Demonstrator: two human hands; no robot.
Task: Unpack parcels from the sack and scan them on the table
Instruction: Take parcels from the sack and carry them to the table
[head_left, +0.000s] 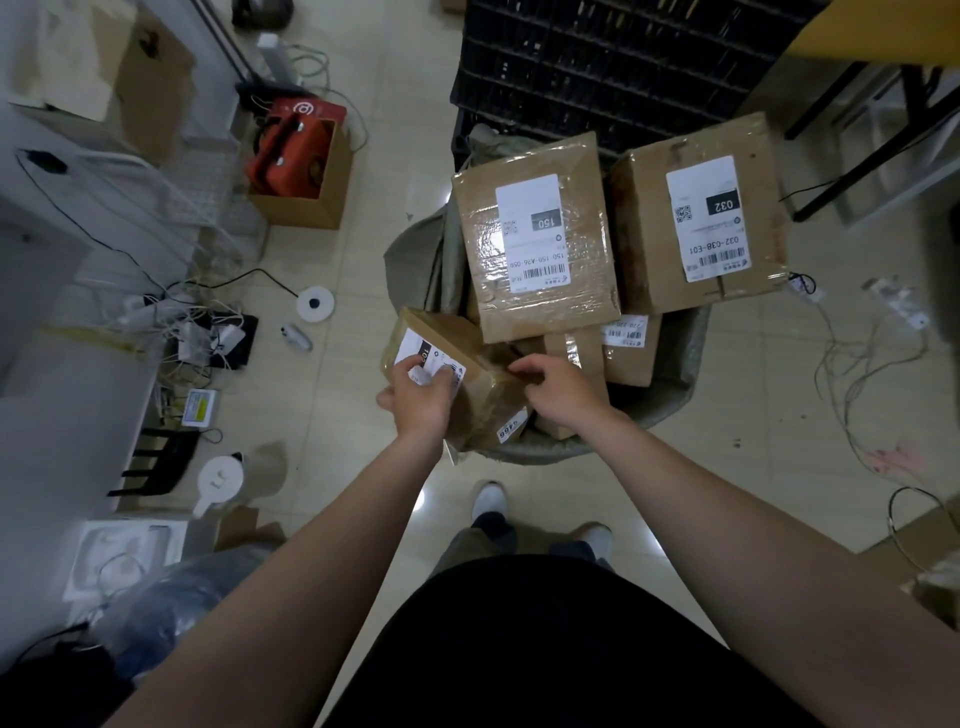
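Observation:
A grey-green woven sack (680, 374) stands open on the floor, full of taped cardboard parcels. Two large ones lie on top: one labelled 150 (540, 244) and one labelled 032 (701, 223). At the sack's near-left rim a smaller parcel (452, 343) with a white label is tilted. My left hand (418, 397) grips it over the label, thumb on its left side. My right hand (558, 389) holds its right edge with curled fingers. Smaller parcels (626, 348) lie deeper in the sack, partly hidden.
A black slatted crate (613, 67) stands behind the sack. At the left are a grey table edge (62, 415), tangled cables (197, 327), a box with a red tool (298, 150) and a white kettle (221, 480). Loose wires (857, 374) trail on the right floor.

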